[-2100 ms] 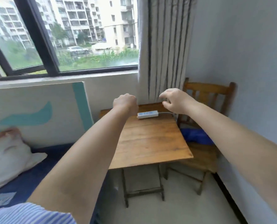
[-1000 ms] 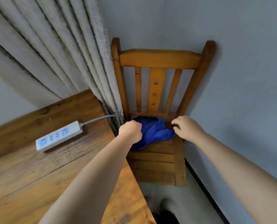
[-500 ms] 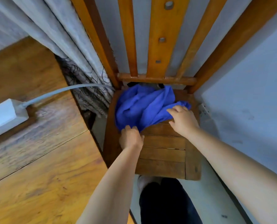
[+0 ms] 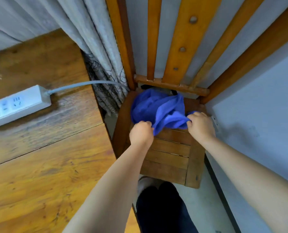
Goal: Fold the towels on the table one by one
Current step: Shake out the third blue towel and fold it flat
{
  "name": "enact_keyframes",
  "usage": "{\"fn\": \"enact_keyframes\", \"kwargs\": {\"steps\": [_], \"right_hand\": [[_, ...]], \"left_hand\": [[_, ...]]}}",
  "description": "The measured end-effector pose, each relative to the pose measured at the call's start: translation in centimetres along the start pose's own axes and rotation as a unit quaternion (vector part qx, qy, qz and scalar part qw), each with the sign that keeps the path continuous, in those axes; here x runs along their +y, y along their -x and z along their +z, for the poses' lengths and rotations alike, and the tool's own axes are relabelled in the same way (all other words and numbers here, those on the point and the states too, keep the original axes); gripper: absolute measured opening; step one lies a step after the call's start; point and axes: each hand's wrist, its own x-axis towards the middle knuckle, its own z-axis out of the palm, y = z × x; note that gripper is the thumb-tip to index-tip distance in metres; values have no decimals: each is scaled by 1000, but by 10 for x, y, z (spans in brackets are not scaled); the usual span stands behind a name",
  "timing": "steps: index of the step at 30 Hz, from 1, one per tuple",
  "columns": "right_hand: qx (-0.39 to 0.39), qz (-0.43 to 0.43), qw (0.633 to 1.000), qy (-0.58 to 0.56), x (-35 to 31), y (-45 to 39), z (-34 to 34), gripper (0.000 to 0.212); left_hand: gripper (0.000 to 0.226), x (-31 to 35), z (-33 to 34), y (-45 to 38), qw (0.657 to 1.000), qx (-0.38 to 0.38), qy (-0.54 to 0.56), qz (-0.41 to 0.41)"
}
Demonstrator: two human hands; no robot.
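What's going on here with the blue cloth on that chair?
A person is leaning over a wooden chair and gripping a crumpled blue towel that lies on its seat. The left hand and right hand each pinch the towel's near edge. Nothing is folded yet. The wooden table beside the chair holds only a white power strip.

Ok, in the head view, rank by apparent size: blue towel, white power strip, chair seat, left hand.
1. chair seat
2. blue towel
3. white power strip, partly cut off by the frame edge, so unsure against the towel
4. left hand
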Motion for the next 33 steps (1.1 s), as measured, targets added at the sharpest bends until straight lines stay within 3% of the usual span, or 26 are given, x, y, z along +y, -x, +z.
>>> {"fn": "enact_keyframes", "kwargs": {"steps": [4, 10, 17, 23, 29, 33], "right_hand": [[30, 19, 999, -31, -10, 12, -62, 26], [101, -37, 990, -88, -50, 35, -178, 24], [192, -157, 952, -180, -145, 68, -292, 24], [282, -267, 884, -261, -265, 128, -357, 20], [311, -332, 844, -283, -380, 192, -374, 20], [290, -366, 852, -237, -446, 232, -360, 16]], "left_hand": [[25, 17, -60, 27, 996, 45, 73, 20], [25, 32, -170, 84, 974, 170, 147, 18], [18, 0, -293, 178, 901, 348, 258, 20], [19, -58, -389, 278, 816, 512, 265, 49], [22, -141, -417, 364, 747, 587, 312, 29], [21, -218, -427, 417, 746, 583, 322, 7]]}}
